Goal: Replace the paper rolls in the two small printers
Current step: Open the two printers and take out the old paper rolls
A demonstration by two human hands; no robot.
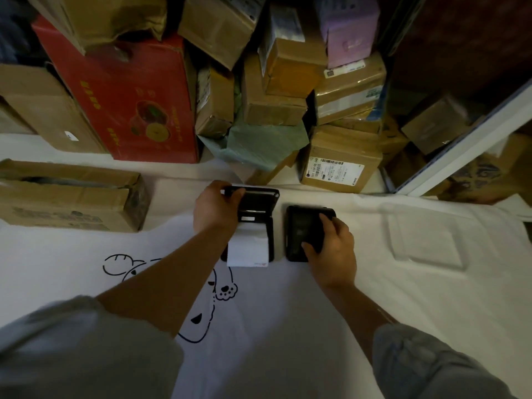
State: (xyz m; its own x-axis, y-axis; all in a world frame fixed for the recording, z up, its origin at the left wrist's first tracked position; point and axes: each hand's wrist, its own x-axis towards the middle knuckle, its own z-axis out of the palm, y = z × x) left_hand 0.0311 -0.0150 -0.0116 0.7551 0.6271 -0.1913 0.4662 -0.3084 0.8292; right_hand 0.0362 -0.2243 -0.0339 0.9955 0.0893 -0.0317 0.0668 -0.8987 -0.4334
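Observation:
Two small black printers stand side by side on a white cloth. The left printer point(259, 208) has its lid raised, and a white paper roll point(248, 250) lies in its bay with paper trailing toward me. My left hand point(216, 208) grips the top edge of that raised lid. The right printer point(305, 231) is closed. My right hand point(331, 249) holds it from the right, thumb on its front and fingers curled over its far right edge.
Stacked cardboard boxes point(339, 159) and a red box point(126, 93) crowd the back. A flat brown box point(69, 197) lies at the left. A clear plastic tray point(426, 234) sits right of the printers. The white cloth point(288, 326) carries a black cartoon drawing.

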